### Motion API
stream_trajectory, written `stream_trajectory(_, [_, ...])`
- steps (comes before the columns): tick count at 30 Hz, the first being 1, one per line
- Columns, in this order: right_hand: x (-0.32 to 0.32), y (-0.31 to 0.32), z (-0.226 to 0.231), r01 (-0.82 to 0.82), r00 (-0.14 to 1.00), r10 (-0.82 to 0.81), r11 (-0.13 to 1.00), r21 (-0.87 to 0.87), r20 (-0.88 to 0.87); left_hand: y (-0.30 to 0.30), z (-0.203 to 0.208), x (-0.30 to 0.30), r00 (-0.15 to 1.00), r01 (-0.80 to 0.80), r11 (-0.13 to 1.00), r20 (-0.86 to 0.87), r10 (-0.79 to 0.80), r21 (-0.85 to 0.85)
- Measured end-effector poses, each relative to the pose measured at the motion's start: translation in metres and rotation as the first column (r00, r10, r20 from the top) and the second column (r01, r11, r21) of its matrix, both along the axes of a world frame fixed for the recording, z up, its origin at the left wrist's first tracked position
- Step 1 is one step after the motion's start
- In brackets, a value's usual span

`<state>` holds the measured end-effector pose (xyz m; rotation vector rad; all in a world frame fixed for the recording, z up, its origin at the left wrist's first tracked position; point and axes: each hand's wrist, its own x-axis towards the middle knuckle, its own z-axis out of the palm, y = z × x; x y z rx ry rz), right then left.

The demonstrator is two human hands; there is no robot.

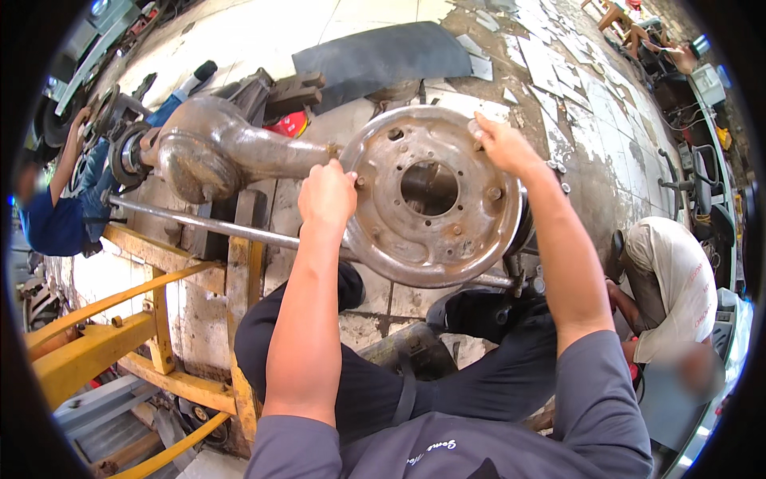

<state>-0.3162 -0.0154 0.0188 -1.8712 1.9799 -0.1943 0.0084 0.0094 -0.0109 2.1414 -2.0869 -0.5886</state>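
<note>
Between my hands is a round, worn metal brake backing plate (383, 231), its broad face toward me. It has a large centre hole ringed with small bolt holes. My left hand (327, 193) is closed on its left edge, the fingers curled. At the upper right rim, my right hand (501, 144) grips with the fingertips at the edge. Just left of the plate lies a greasy axle housing (211, 152) with a bulging middle, its tube reaching to the plate's edge. What sits directly behind the plate is mostly hidden.
A long metal rod (203, 223) runs below the housing and behind my left forearm. The yellow metal frame (171, 319) stands at lower left. One person (56, 211) is at far left, another (670, 279) crouches at right. Beyond are a dark curved panel (383, 60) and broken tiles (554, 72).
</note>
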Motion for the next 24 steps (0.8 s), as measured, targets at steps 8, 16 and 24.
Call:
stream_trajectory(8, [-0.015,-0.001,0.002,-0.018,1.000,0.018,1.000,-0.014,-0.013,-0.008,0.010,-0.009,1.000,-0.009,0.999,-0.011,0.009,-0.040])
stream_trajectory(16, [-0.008,0.001,0.004,-0.013,1.000,0.013,0.999,-0.048,0.003,-0.003,0.008,-0.006,1.000,-0.024,1.000,-0.011,0.024,-0.012])
stream_trajectory(24, [0.006,-0.011,0.017,0.019,0.999,-0.021,0.999,0.039,0.049,-0.002,0.011,-0.006,0.999,-0.042,0.999,-0.010,0.042,0.024])
